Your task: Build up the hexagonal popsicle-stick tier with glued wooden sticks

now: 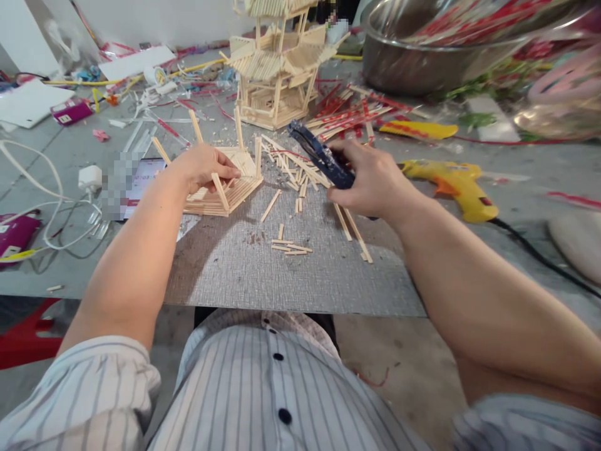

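My left hand [206, 168] reaches over a six-sided base of stacked wooden sticks [211, 203], fingers pinched together low inside it. Whatever lies between those fingertips is too small to make out. Short upright posts [238, 128] rise from the corners of the base. Held above the loose sticks, a dark blue hand tool with two long arms [322, 153] is in the grip of my right hand [364, 175]; its exact kind is unclear. Cut stick pieces [291, 245] lie on the table between my hands, and longer sticks [350, 225] extend below the right one.
A tiered stick pavilion [277, 69] stands behind the base. To the right lie a yellow glue gun [451, 181] with a black cord and a yellow cutter knife [417, 129]. A large metal bowl [413, 66] stands behind them. A phone [143, 181] and white charger [90, 178] are at left.
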Demonstrator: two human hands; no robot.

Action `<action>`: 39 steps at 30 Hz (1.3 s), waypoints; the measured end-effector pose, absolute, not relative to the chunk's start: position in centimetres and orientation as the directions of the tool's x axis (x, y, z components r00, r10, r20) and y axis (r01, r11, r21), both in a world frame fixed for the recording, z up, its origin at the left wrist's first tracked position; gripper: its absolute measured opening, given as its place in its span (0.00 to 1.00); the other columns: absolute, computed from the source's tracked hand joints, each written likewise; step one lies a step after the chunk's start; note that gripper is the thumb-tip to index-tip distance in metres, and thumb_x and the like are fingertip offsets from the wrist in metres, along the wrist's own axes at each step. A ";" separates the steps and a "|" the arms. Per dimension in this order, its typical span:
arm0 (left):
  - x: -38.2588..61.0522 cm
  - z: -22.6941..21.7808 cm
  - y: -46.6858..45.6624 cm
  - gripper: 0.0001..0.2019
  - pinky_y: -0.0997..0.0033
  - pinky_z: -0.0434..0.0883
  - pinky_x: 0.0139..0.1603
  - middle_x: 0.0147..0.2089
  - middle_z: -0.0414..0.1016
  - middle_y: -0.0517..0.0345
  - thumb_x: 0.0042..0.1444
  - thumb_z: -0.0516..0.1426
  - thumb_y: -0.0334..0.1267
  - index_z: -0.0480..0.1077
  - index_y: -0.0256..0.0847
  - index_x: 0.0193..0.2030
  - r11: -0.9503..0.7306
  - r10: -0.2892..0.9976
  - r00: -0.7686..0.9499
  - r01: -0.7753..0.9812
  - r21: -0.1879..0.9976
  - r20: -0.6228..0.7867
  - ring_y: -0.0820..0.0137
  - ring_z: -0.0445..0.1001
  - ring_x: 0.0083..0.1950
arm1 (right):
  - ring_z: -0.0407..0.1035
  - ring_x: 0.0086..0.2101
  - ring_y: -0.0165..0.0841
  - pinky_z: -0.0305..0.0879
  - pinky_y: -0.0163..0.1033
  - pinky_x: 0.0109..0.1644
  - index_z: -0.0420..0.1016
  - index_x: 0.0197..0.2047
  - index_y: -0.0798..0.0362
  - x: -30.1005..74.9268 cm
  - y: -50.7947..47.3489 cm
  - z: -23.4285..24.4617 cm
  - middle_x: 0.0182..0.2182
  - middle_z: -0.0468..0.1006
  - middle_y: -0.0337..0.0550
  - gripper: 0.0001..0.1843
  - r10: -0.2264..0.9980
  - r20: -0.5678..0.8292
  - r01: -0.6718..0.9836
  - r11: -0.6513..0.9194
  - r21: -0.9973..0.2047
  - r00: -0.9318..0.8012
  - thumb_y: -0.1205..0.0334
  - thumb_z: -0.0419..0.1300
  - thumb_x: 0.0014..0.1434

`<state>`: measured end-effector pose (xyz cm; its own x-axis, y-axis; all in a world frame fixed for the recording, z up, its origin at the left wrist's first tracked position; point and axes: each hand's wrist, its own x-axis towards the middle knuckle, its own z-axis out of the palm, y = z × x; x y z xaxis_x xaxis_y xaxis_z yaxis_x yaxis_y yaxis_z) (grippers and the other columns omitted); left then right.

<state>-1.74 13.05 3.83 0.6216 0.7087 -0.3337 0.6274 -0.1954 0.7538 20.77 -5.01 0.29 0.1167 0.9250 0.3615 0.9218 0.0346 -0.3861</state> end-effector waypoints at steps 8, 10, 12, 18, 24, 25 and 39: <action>-1.1 3.1 12.7 0.07 0.77 0.54 0.21 0.16 0.62 0.64 0.49 0.63 0.34 0.73 0.32 0.27 -0.231 0.634 0.628 0.710 0.665 -0.450 0.82 0.58 0.16 | 0.69 0.46 0.50 0.66 0.58 0.51 0.64 0.55 0.47 20.7 -5.2 0.4 0.46 0.74 0.48 0.33 0.928 0.361 0.936 0.046 -0.349 0.089 0.64 0.57 0.42; -1.1 2.9 12.9 0.07 0.77 0.54 0.21 0.16 0.62 0.63 0.48 0.63 0.35 0.73 0.33 0.26 -0.252 0.622 0.645 0.701 0.667 -0.443 0.82 0.59 0.17 | 0.69 0.47 0.51 0.65 0.58 0.51 0.63 0.55 0.48 20.7 -5.2 0.4 0.47 0.74 0.48 0.33 0.928 0.362 0.939 0.049 -0.340 0.083 0.63 0.57 0.42; -1.2 2.7 13.1 0.07 0.76 0.55 0.22 0.17 0.63 0.62 0.46 0.64 0.36 0.73 0.33 0.27 -0.267 0.631 0.646 0.700 0.662 -0.429 0.81 0.61 0.18 | 0.69 0.47 0.50 0.65 0.58 0.51 0.64 0.55 0.49 20.7 -5.2 0.4 0.47 0.74 0.49 0.33 0.928 0.364 0.941 0.049 -0.334 0.081 0.64 0.57 0.42; -1.2 2.6 13.2 0.18 0.75 0.62 0.29 0.22 0.64 0.62 0.46 0.64 0.33 0.75 0.30 0.45 -0.244 0.602 0.679 0.658 0.712 -0.421 0.80 0.66 0.23 | 0.69 0.46 0.51 0.66 0.59 0.49 0.64 0.57 0.46 20.8 -5.1 0.1 0.46 0.75 0.48 0.34 0.922 0.380 0.946 0.058 -0.320 0.072 0.65 0.57 0.42; -1.1 2.6 13.2 0.24 0.73 0.65 0.33 0.24 0.67 0.62 0.44 0.64 0.32 0.74 0.34 0.52 -0.248 0.623 0.664 0.669 0.701 -0.414 0.77 0.69 0.27 | 0.70 0.44 0.50 0.66 0.59 0.48 0.63 0.58 0.41 21.1 -5.0 -0.4 0.45 0.75 0.45 0.35 0.911 0.410 0.949 0.090 -0.301 0.043 0.64 0.58 0.44; -1.2 2.6 13.3 0.24 0.73 0.65 0.34 0.24 0.67 0.61 0.43 0.65 0.32 0.74 0.33 0.51 -0.255 0.628 0.664 0.669 0.698 -0.406 0.76 0.70 0.28 | 0.70 0.44 0.50 0.67 0.59 0.47 0.63 0.59 0.41 21.2 -5.0 -0.5 0.45 0.75 0.45 0.36 0.910 0.413 0.951 0.092 -0.296 0.040 0.64 0.58 0.44; -1.5 3.2 12.8 0.22 0.70 0.68 0.35 0.29 0.73 0.55 0.39 0.65 0.39 0.78 0.36 0.45 -0.309 0.646 0.657 0.690 0.654 -0.388 0.70 0.71 0.33 | 0.68 0.46 0.50 0.65 0.60 0.50 0.62 0.59 0.38 20.9 -5.2 -0.1 0.47 0.75 0.43 0.36 0.932 0.354 0.941 0.046 -0.335 0.081 0.61 0.59 0.44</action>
<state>-1.54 12.79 3.24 0.6575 0.6460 -0.3878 0.6900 -0.3095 0.6543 20.95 -5.20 -0.08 0.0810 0.9317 0.3542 0.9410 0.0456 -0.3353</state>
